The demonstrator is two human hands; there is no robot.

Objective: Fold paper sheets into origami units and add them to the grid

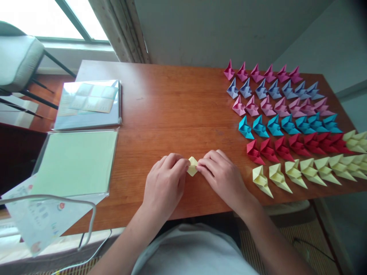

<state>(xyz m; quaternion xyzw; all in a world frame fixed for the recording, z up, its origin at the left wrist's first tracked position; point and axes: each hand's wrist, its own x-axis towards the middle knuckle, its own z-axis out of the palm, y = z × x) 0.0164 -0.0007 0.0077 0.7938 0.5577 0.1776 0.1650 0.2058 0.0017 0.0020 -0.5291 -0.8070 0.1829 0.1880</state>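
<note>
A small piece of folded pale yellow origami paper (192, 166) is held between my two hands just above the wooden table (172, 110), near its front edge. My left hand (168, 179) pinches its left corner between thumb and fingers. On the opposite side, my right hand (220, 175) grips the right corner with its fingertips. The middle of the paper shows creased flaps, while both side corners are covered by my fingers.
Rows of folded paper figures fill the table's right side: magenta (269, 73), lavender (274, 90), pink (281, 107), blue (288, 125), red (297, 145) and pale yellow (309, 171). Packs of light green paper (77, 162) and grey-blue paper (86, 118) lie left. A white cable (93, 221) curves nearby.
</note>
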